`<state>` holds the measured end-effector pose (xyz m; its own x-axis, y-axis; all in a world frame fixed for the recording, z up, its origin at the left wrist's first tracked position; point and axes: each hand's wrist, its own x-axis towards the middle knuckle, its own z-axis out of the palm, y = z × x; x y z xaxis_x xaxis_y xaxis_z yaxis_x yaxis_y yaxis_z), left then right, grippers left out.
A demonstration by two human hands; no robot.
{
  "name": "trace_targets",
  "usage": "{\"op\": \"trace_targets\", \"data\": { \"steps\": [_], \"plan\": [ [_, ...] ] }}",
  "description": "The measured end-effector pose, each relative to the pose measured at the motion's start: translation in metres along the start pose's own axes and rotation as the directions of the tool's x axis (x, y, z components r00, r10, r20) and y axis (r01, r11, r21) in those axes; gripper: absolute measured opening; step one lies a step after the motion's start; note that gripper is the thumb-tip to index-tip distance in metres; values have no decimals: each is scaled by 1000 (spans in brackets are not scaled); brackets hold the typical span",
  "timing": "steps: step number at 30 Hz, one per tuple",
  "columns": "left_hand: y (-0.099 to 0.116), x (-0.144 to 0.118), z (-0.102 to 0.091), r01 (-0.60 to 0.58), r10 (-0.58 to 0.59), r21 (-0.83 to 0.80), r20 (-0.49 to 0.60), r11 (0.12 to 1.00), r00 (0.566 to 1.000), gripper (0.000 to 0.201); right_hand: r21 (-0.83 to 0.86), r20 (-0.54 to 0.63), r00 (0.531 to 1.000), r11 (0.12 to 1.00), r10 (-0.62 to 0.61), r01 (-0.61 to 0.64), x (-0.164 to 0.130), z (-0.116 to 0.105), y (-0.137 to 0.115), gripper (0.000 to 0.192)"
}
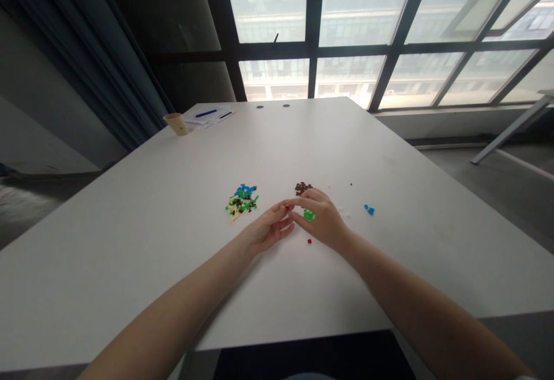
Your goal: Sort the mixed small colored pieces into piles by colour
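Observation:
My left hand [273, 229] is held palm up over the near middle of the table, its thumb and fingertips closed on a small dark red brick piece [286, 207]. From the right, my right hand [324, 218] meets it, index finger and thumb at the same piece. The fingers partly hide the piece. Under and behind my right hand lie green pieces [309, 214] and a dark brown heap of pieces [302, 188], both partly covered. A single red piece [309, 241] lies just in front of the hands.
Left of the hands is a mixed pile of blue, green, cream and dark red pieces [242, 201]. To the right are blue pieces [369, 210] and small white pieces [347, 215]. A paper cup [176, 124] and papers with pens [210, 116] sit far left.

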<state>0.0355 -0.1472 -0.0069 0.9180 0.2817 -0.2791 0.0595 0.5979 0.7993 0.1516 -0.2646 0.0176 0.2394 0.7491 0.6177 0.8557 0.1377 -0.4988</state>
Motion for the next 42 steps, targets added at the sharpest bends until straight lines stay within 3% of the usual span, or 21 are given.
{"op": "trace_targets", "data": {
  "steps": [3,6,9,10,12,14,16,18,31,42],
  "plan": [
    [0,-1,5,24,-24,-21,12,999,1000,30,-24,10,1000,1000,-16,16,0,6,2,15],
    [6,1,3,5,-4,20,-90,1000,996,31,-81,14,999,996,33,-31,1,4,15,15],
    [17,6,-15,-98,197,349,-259,932,946,25,-247,17,970,941,243,-232,3,-4,39,15],
    [21,8,-24,-131,319,532,-279,836,906,23,-320,18,942,894,336,-313,3,-6,48,16],
    [29,10,-46,-120,563,866,-205,485,801,17,-440,45,869,791,492,-425,4,-7,61,16],
    [35,11,-66,-49,621,987,-57,152,782,15,-505,77,805,719,588,-477,5,-5,68,17],
    [37,12,-81,9,606,1000,7,-24,796,18,-522,96,773,693,627,-498,6,-2,71,19],
    [36,13,-89,44,592,994,23,-99,805,20,-518,96,771,693,629,-501,7,1,70,21],
    [34,19,-94,117,603,984,-14,-132,798,20,-542,166,789,723,592,-428,1,0,59,26],
    [36,14,-80,111,596,977,21,-184,803,18,-431,88,852,791,517,-435,-5,-9,53,24]
  ]
}}
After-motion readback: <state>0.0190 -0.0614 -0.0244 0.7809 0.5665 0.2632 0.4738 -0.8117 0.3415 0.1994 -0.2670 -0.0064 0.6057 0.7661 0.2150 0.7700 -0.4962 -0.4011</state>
